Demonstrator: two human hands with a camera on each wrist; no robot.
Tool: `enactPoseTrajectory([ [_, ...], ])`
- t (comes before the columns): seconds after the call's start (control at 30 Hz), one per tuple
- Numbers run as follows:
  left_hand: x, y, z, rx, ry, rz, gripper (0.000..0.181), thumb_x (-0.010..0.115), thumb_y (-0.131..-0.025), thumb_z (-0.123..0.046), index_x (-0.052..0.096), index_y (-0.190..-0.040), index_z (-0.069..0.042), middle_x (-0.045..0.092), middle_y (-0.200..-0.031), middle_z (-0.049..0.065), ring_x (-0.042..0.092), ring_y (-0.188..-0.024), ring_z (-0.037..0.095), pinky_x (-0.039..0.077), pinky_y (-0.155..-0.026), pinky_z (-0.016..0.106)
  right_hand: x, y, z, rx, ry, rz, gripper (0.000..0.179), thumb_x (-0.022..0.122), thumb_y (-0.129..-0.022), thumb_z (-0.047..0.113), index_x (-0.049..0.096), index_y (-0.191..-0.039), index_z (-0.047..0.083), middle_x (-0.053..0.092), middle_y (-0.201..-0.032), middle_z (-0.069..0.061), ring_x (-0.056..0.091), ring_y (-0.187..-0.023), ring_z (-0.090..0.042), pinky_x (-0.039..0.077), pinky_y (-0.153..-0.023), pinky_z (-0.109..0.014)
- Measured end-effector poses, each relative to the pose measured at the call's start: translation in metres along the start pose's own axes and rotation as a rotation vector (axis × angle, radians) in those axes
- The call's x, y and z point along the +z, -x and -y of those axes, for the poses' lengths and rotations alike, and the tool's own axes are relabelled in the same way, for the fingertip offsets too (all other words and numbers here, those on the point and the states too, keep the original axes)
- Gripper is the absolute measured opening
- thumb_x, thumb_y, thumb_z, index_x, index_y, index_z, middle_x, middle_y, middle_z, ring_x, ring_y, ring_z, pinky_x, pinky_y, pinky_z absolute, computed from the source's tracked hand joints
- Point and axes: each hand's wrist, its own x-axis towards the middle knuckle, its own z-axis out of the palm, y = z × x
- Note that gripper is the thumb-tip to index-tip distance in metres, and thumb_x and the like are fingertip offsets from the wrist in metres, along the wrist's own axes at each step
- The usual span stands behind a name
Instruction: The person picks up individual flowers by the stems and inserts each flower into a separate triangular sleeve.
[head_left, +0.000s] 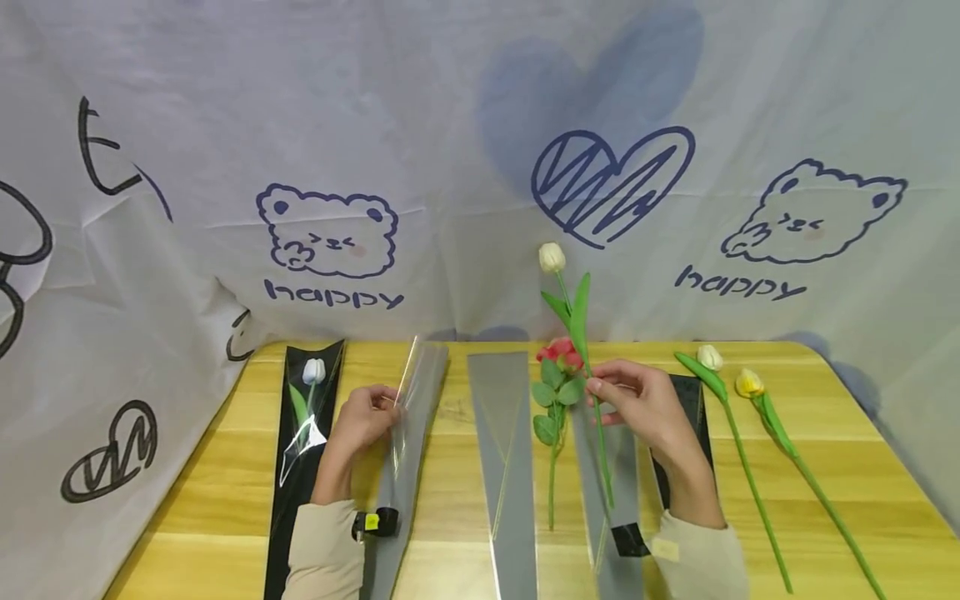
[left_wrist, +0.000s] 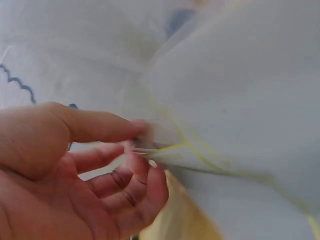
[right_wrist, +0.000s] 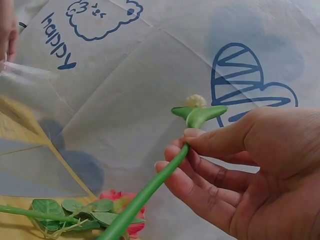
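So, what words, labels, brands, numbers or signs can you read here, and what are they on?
"happy": on the pale cloth, under the left bear drawing.
"happy": on the same cloth, under the right bear drawing.
Black strokes at the cloth's left: no clear word.
Yellow tag beside the left sleeve: too small to read.

In the head view, the bottom edge cuts off the long black wrapper point(head_left: 285, 508) at far left, the grey wrapper with clear film point(head_left: 416, 433) and the stem of the yellow artificial tulip point(head_left: 748, 383). The right wrist point(head_left: 696, 492) hides part of another black wrapper point(head_left: 690, 396). The left wrist view blurs the left grip's point(left_wrist: 100, 175) thumb tip and the film. In the right wrist view, the green-leaved white artificial tulip point(right_wrist: 197, 117) has its bloom half hidden, its stem end out of frame.
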Motion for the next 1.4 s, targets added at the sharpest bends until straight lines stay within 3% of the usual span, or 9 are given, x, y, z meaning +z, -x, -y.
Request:
enactPoseTrajectory([
  [0.1, -0.003, 0.0, -0.005, 0.02, 0.212, 0.038, 0.018, 0.062, -0.095, 0.004, 0.057, -0.111, 0.009, 0.057, -0.093, 0.011, 0.056, -0.076, 0.018, 0.051, -0.062, 0.03, 0.002, -0.001, 0.001, -0.009, -0.005, -0.01, 0.028, 0.066, -0.102, 0.013, 0.066, -0.122, -0.006, 0.071, -0.102, -0.018, 0.071, -0.082, -0.018, 0.061, -0.07, -0.041],
  [0.2, -0.002, -0.004, -0.013, 0.038, 0.34, 0.069, 0.018, 0.062, -0.097, 0.003, 0.049, -0.11, 0.003, 0.058, -0.092, 0.006, 0.056, -0.077, 0.014, 0.05, -0.066, 0.028, 0.004, -0.002, 0.003, -0.013, -0.006, -0.012, 0.03, 0.066, -0.102, 0.012, 0.065, -0.124, -0.008, 0.069, -0.107, -0.024, 0.071, -0.082, -0.016, 0.061, -0.07, -0.042],
  [0.37, 0.006, -0.011, -0.021, 0.031, 0.5, 0.139, 0.049, 0.07, -0.091, 0.004, 0.047, -0.133, -0.003, 0.068, -0.11, 0.014, 0.065, -0.085, 0.019, 0.054, -0.074, 0.033, 0.004, -0.002, 0.008, -0.006, -0.015, -0.014, 0.031, 0.066, -0.102, 0.011, 0.063, -0.126, -0.008, 0.069, -0.11, -0.024, 0.072, -0.084, -0.014, 0.061, -0.069, -0.039],
  [0.5, 0.011, -0.009, -0.022, 0.037, 0.543, 0.215, 0.056, 0.072, -0.089, 0.004, 0.05, -0.141, 0.0, 0.068, -0.121, 0.017, 0.068, -0.096, 0.024, 0.056, -0.083, 0.039, 0.004, -0.001, 0.008, -0.005, -0.018, -0.024, 0.03, 0.066, -0.102, 0.012, 0.064, -0.125, -0.007, 0.069, -0.11, -0.023, 0.072, -0.084, -0.015, 0.061, -0.069, -0.037],
  [0.7, 0.019, -0.007, -0.022, 0.054, 0.622, 0.341, 0.054, 0.064, -0.097, 0.002, 0.042, -0.146, -0.002, 0.072, -0.112, 0.009, 0.07, -0.096, 0.022, 0.057, -0.087, 0.04, 0.004, 0.0, 0.005, -0.014, -0.012, -0.046, 0.03, 0.068, -0.101, 0.014, 0.066, -0.124, -0.006, 0.072, -0.108, -0.018, 0.072, -0.085, -0.017, 0.061, -0.069, -0.038],
  [0.9, 0.029, -0.006, -0.021, 0.0, 0.67, 0.366, 0.038, 0.059, -0.106, -0.019, 0.047, -0.139, -0.003, 0.073, -0.103, 0.001, 0.071, -0.092, 0.018, 0.057, -0.087, 0.038, 0.004, 0.002, 0.007, -0.027, -0.051, -0.004, 0.033, 0.068, -0.101, 0.015, 0.063, -0.127, -0.006, 0.07, -0.113, -0.022, 0.073, -0.088, -0.018, 0.061, -0.071, -0.04],
  [1.0, 0.031, -0.005, -0.02, -0.02, 0.687, 0.376, 0.041, 0.052, -0.109, -0.027, 0.047, -0.142, -0.003, 0.07, -0.106, 0.0, 0.069, -0.096, 0.017, 0.054, -0.089, 0.038, 0.003, 0.003, 0.009, -0.028, -0.067, 0.011, 0.034, 0.068, -0.101, 0.014, 0.062, -0.128, -0.007, 0.07, -0.113, -0.021, 0.073, -0.089, -0.019, 0.061, -0.071, -0.04],
  [1.27, 0.033, -0.001, -0.027, 0.035, 0.825, 0.444, 0.021, 0.041, -0.113, -0.028, 0.054, -0.125, -0.017, 0.062, -0.103, -0.004, 0.06, -0.094, 0.011, 0.051, -0.082, 0.028, 0.002, 0.003, 0.011, -0.085, -0.14, 0.012, 0.04, 0.067, -0.101, 0.007, 0.057, -0.136, -0.009, 0.069, -0.11, -0.011, 0.074, -0.093, -0.021, 0.061, -0.073, -0.039],
  [1.4, 0.033, 0.001, -0.032, 0.06, 0.924, 0.491, 0.024, 0.037, -0.113, -0.034, 0.051, -0.128, -0.021, 0.064, -0.106, -0.006, 0.061, -0.092, 0.008, 0.05, -0.08, 0.025, 0.001, 0.004, 0.012, -0.099, -0.167, 0.015, 0.041, 0.069, -0.1, 0.01, 0.058, -0.134, -0.009, 0.071, -0.107, -0.005, 0.073, -0.093, -0.022, 0.061, -0.074, -0.039],
])
